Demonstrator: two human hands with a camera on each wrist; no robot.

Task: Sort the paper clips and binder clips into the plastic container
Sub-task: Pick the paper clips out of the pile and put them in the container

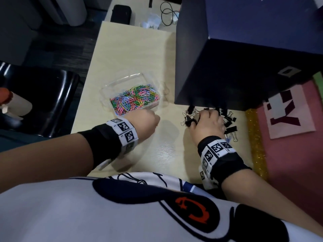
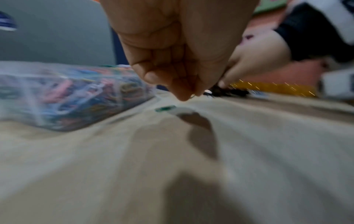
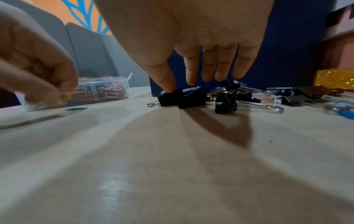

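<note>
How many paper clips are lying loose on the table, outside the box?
2: a green one beside the box, a blue one right of the binder clips. More may be hidden.

Dark blue box (image 1: 244, 58), pink sheet (image 1: 288, 154), black chair (image 1: 43, 102)

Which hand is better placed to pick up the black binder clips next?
Probably the right hand: its fingers already hang over the binder clips, thumb touching one. The left hand is across the table beside the plastic container of paper clips.

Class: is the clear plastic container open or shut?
Open: the clear plastic container has no lid on, and coloured paper clips lie exposed inside.
</note>
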